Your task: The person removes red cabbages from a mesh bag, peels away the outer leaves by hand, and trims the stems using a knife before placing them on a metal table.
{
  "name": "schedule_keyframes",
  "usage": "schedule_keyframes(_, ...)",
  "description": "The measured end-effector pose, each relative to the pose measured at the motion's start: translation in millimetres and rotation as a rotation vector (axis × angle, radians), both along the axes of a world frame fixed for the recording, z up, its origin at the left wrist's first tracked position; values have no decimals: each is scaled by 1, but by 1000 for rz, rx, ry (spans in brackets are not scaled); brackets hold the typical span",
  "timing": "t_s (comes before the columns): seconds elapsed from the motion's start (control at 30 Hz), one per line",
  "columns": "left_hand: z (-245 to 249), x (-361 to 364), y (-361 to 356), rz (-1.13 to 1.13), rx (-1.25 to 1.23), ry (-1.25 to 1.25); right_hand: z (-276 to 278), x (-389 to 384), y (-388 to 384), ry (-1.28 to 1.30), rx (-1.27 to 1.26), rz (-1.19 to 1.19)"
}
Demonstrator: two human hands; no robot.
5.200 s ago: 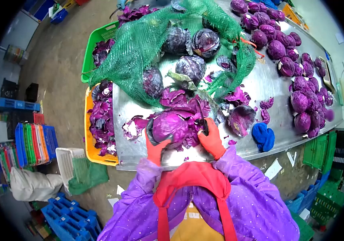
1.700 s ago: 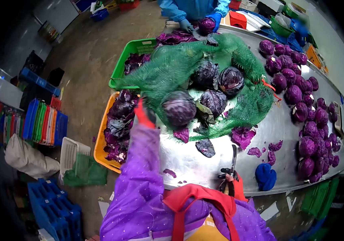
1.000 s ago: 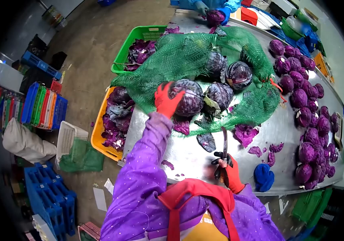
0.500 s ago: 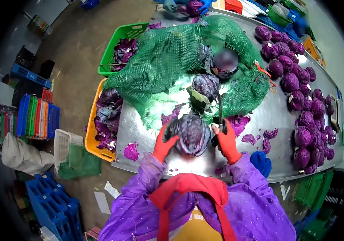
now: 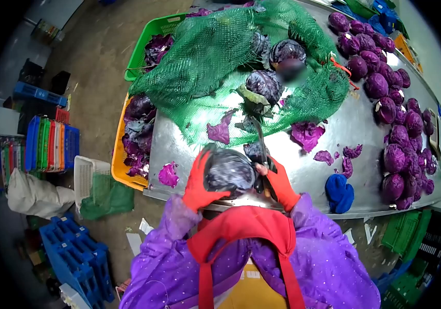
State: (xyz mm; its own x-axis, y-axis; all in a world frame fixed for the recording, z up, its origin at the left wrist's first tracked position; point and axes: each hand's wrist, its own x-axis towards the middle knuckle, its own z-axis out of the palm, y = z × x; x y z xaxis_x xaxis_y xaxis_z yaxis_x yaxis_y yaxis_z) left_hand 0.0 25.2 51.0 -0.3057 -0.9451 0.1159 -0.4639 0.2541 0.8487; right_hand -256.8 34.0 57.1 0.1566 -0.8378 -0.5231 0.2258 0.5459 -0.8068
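A red cabbage, blurred by motion, sits near the table's front edge in front of my apron. My left hand, in an orange-red glove, is wrapped round its left side. A knife is gripped in my right hand, its blade pointing away from me, and the fingertips of that hand are close to the cabbage's right side. Just beyond, a dark outer leaf lies by the blade. Farther out, a cabbage with a pale green leaf and another dark cabbage rest on the green mesh sack.
Many trimmed purple cabbages line the right of the metal table. A blue glove lies at the front edge. Leaf scraps are scattered about. Orange and green crates with leaves stand on the left.
The cabbage has turned in my hands and come nearer to me, slightly left. A dark leaf now shows beside the knife. The view has shifted, and the co-worker's gloved hands have left the top.
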Motion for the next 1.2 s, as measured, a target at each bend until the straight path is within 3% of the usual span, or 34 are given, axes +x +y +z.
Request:
schedule_keyframes(0.03,0,-2,-2,-6,0,-175,6,-1,-4,80,47,92)
schedule_keyframes(0.17,-29,-2,13,324,128,286,-6,2,16,269,-144,13)
schedule_keyframes(0.23,-33,-11,16,469,131,409,-5,7,31,480,-424,130)
schedule_keyframes(0.33,-21,-23,14,566,201,459,-7,21,35,550,-451,324)
schedule_keyframes(0.47,-7,-23,12,559,430,723,-19,33,26,544,-395,343)
schedule_keyframes(0.57,-22,-14,17,414,189,277,-21,34,15,571,-453,298)
schedule_keyframes(0.6,-24,-15,15,448,271,455,-19,33,18,582,-418,311)
schedule_keyframes(0.8,-14,-17,12,445,254,335,-12,36,18,705,-349,386)
schedule_keyframes(0.9,-22,-20,11,458,250,321,-67,46,8,838,-316,422)
schedule_keyframes(0.93,-22,-19,13,450,232,305,-81,52,3,997,-351,689)
schedule_keyframes(1.0,-22,-17,9,441,192,325,-83,48,-10,885,-345,554)
schedule_keyframes(1.1,-30,2,13,440,338,652,-84,37,-21,655,-314,432)
schedule_keyframes(1.13,-37,24,11,324,285,541,-73,29,-31,423,-94,409)
schedule_keyframes(1.17,-40,36,20,330,376,621,-62,24,-39,186,125,389)
schedule_keyframes(1.2,-35,46,26,355,371,627,-67,17,-38,217,56,395)
